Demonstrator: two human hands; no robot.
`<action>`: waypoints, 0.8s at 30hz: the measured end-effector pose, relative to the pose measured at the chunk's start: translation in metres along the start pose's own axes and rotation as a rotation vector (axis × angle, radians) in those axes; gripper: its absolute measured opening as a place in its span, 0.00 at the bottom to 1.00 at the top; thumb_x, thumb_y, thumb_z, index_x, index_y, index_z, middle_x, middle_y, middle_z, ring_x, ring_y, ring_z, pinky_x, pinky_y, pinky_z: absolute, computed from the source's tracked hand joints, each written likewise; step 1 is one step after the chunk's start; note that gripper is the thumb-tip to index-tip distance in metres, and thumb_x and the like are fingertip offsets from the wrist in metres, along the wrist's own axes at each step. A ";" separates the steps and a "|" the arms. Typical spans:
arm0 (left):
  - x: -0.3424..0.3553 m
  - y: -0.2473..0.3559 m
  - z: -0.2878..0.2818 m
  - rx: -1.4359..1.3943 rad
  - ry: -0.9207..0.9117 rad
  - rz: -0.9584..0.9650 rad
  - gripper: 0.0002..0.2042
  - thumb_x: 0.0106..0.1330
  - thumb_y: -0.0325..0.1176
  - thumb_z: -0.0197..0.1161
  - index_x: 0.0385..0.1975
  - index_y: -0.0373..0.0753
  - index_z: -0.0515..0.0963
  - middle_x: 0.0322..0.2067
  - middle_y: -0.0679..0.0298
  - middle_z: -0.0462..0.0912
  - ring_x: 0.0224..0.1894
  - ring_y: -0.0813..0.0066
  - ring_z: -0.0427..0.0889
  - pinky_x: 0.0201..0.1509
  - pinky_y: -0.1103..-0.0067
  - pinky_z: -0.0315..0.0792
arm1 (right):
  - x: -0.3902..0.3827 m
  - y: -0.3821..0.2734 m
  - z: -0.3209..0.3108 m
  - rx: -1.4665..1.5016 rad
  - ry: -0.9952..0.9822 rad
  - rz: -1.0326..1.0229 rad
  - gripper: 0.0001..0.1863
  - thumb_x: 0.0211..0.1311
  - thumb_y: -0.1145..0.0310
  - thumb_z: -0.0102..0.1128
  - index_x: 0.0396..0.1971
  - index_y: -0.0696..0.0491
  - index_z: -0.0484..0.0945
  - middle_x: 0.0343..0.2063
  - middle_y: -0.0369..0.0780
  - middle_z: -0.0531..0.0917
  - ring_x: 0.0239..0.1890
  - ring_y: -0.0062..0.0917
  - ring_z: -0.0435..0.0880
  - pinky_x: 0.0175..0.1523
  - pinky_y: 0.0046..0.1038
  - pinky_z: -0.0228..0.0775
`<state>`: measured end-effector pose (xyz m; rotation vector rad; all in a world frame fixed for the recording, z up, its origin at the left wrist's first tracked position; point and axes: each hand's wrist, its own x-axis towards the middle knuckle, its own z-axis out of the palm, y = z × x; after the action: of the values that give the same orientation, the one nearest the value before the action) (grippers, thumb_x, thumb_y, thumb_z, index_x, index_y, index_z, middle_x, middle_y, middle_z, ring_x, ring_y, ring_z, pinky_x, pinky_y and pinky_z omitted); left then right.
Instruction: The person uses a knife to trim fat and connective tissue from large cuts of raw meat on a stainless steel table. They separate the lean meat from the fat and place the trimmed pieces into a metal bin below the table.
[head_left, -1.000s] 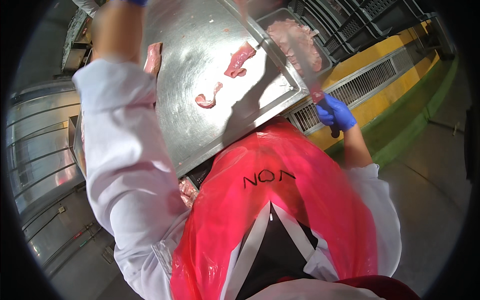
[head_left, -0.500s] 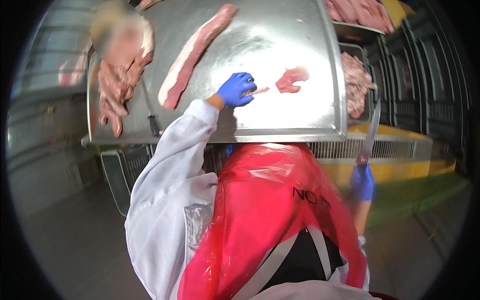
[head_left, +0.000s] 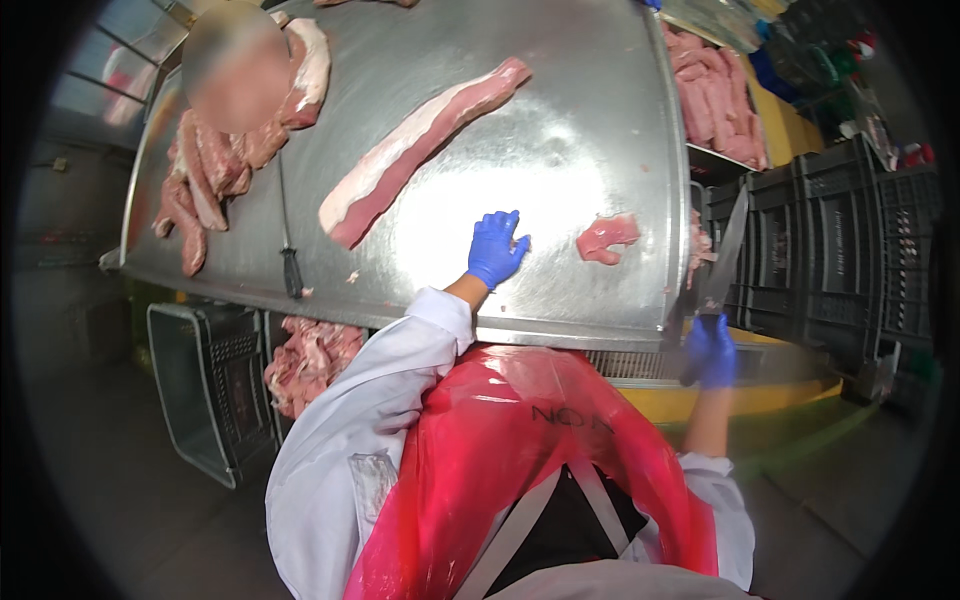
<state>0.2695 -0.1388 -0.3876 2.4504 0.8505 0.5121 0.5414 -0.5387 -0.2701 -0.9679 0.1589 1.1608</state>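
My left hand (head_left: 497,250), in a blue glove, is over the near part of the steel table (head_left: 590,110), fingers stretched out and a little apart, with nothing visible in it. Beyond it lies a long strip of meat (head_left: 420,150) with a pale fat side. To its right sits a small red piece of meat (head_left: 607,238). Off the table's right edge, my right hand (head_left: 711,352) is closed around a knife (head_left: 728,245), its blade pointing up and away. This hand is slightly blurred. A tiny scrap (head_left: 352,277) lies left of my left hand.
Several meat pieces (head_left: 205,170) lie at the table's left, beside a sharpening steel (head_left: 286,215) with a black handle. Below are a grey crate (head_left: 205,400) and meat trimmings (head_left: 310,365). At right stand a tray of meat strips (head_left: 715,95) and stacked dark crates (head_left: 840,240).
The view has shifted. My left hand has opened, and the thin scrap at its fingers no longer shows there. My right hand has brought the knife closer to the table's right edge.
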 end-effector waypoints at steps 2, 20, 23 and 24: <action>0.018 0.037 0.024 -0.067 -0.095 0.027 0.38 0.63 0.55 0.62 0.67 0.35 0.65 0.62 0.45 0.69 0.63 0.46 0.67 0.65 0.56 0.59 | -0.025 0.009 0.022 -0.084 0.044 -0.028 0.28 0.71 0.40 0.52 0.41 0.54 0.71 0.24 0.32 0.68 0.18 0.16 0.65 0.22 0.21 0.58; 0.088 0.078 0.061 -0.006 -0.139 0.362 0.06 0.59 0.28 0.62 0.36 0.45 0.79 0.37 0.54 0.81 0.40 0.52 0.82 0.41 0.61 0.77 | -0.125 0.088 -0.041 -0.112 0.203 -0.185 0.21 0.68 0.39 0.56 0.42 0.41 0.71 0.22 0.31 0.66 0.18 0.17 0.62 0.24 0.23 0.56; 0.063 0.050 -0.011 -0.258 -0.141 0.177 0.09 0.56 0.24 0.60 0.35 0.45 0.80 0.37 0.51 0.85 0.42 0.50 0.85 0.46 0.65 0.79 | -0.100 0.073 -0.027 -0.179 0.147 -0.154 0.21 0.68 0.40 0.57 0.43 0.41 0.72 0.23 0.31 0.67 0.18 0.17 0.63 0.24 0.22 0.57; 0.052 0.009 -0.011 -0.387 -0.040 0.078 0.04 0.58 0.25 0.62 0.32 0.42 0.78 0.34 0.57 0.85 0.39 0.58 0.86 0.42 0.68 0.79 | -0.077 0.065 -0.017 -0.213 0.094 -0.123 0.20 0.68 0.41 0.57 0.44 0.41 0.71 0.23 0.32 0.68 0.19 0.17 0.63 0.24 0.22 0.57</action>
<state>0.3065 -0.1069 -0.3639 2.1347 0.5780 0.5922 0.4604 -0.6013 -0.2731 -1.2044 0.0502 1.0337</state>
